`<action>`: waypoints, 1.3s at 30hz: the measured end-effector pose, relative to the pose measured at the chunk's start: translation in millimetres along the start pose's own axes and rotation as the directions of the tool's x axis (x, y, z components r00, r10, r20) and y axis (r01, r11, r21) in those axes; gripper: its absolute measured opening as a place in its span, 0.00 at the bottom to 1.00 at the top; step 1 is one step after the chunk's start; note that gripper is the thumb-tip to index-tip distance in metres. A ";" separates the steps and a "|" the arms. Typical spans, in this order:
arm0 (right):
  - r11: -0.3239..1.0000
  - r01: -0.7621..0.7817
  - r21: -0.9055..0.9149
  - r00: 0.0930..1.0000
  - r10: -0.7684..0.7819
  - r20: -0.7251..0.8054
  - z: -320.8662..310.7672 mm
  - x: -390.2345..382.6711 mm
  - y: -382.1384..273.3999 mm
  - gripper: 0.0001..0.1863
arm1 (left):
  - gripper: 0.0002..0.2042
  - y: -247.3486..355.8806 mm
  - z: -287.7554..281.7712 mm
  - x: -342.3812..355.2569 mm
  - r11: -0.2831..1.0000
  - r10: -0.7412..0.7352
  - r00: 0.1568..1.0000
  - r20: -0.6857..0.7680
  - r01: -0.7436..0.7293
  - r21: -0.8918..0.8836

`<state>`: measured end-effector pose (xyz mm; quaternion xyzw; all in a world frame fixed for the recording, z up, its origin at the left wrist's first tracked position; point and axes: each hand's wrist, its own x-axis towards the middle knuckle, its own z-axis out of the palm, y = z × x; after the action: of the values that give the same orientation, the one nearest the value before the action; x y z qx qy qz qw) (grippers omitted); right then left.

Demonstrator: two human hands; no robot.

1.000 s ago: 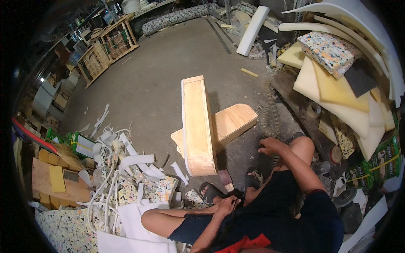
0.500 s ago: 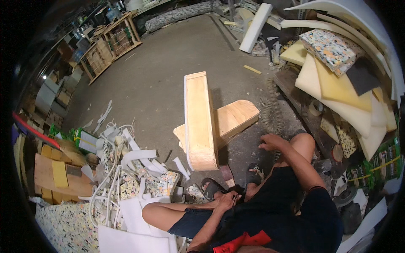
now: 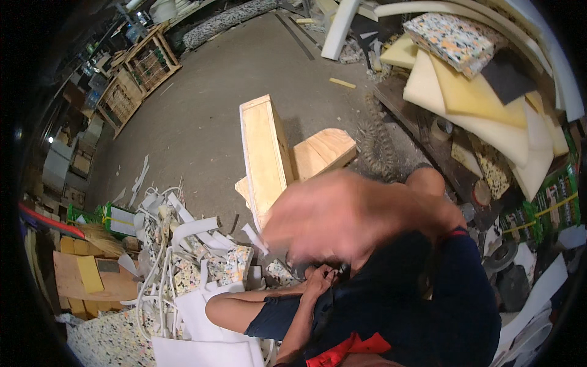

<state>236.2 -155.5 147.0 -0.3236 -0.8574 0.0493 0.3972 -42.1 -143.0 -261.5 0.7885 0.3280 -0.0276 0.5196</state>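
A long upright-edged plywood piece (image 3: 260, 134) lies pointing away from me, across a second plywood piece (image 3: 324, 150) with an angled end; a white strip runs along the first's left edge. My right hand (image 3: 309, 217) is a large motion smear over their near part, close to the camera; its fingers cannot be made out. Low in the middle, between my bent legs, my left hand (image 3: 319, 280) is closed beside dark material; what it grips is too small to name. My sandals are mostly hidden.
Foam offcuts (image 3: 202, 257) pile at lower left beside boards (image 3: 73, 269) and a broom (image 3: 98, 238). Stacked foam sheets (image 3: 471, 116) are at right, near a coiled hose (image 3: 373, 134). Wooden frames (image 3: 147, 67) lean back left; a speckled foam roll (image 3: 214, 30) lies behind.
My right hand has swept left and up from beside my right knee, covering the near plywood. The room has shifted slightly left and up in view. My left hand stays low, fingers closed.
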 end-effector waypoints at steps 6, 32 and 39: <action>0.910 0.342 0.233 0.922 -0.276 -0.272 -27.6 65.1 -92.1 0.15 | 0.13 18.6 -8.1 -0.4 0.992 0.016 0.999 -0.052 -0.009 0.128; 0.424 -0.833 -0.355 0.326 0.895 0.303 105.7 -215.2 135.3 0.20 | 0.18 58.3 -23.4 -9.9 0.992 -0.063 0.998 -0.029 0.066 0.103; 0.320 -0.864 -0.389 0.218 0.934 0.284 95.8 -223.9 131.7 0.23 | 0.18 46.0 -13.9 2.0 0.965 -0.063 0.998 -0.028 0.068 0.253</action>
<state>342.2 -168.5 -108.5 -0.7649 -0.5767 0.2819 0.0529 -19.5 -141.7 -219.0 0.8375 0.3528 -0.0787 0.4097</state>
